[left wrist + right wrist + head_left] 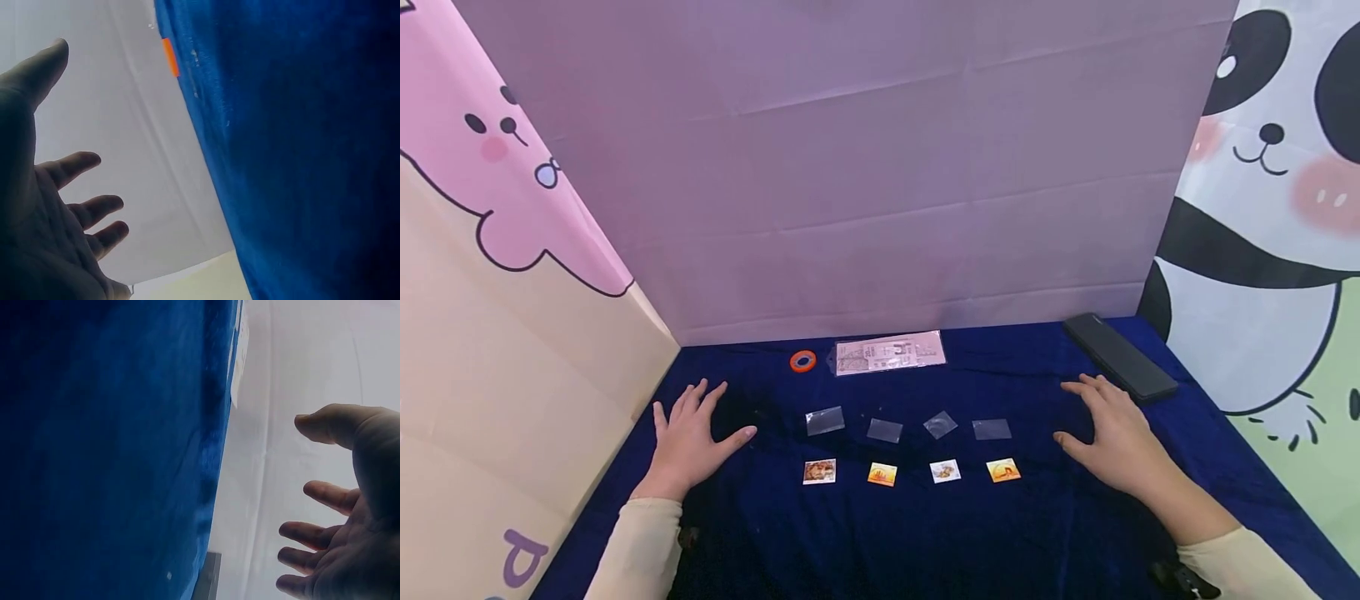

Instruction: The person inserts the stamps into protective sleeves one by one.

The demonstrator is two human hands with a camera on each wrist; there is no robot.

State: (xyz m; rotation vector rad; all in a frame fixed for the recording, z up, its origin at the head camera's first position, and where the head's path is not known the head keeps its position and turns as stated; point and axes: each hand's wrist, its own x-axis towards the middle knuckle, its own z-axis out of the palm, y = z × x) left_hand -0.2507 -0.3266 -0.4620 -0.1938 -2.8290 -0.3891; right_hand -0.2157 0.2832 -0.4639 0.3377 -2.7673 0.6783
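In the head view my left hand (pixel 688 450) is at the left side of the dark blue cloth, fingers spread, holding nothing. Opposite it, my right hand (pixel 1112 433) has its fingers parted and holds nothing either. Between them lies a row of small printed cards: a brown picture card (pixel 819 472), a yellow one (pixel 882 474), a white one (pixel 945 472) and an orange-yellow one (pixel 1003 470). Behind these is a row of clear plastic pieces, with one (pixel 825 421) nearest my left hand and another (pixel 992 429) nearest my right.
An orange ring-shaped roll (pixel 794 363) lies at the back beside a clear sleeve holding pinkish printed paper (pixel 853 358). A flat black case (pixel 1120 357) rests just behind my right hand. Pale cloth walls (pixel 887 208) enclose the back and sides.
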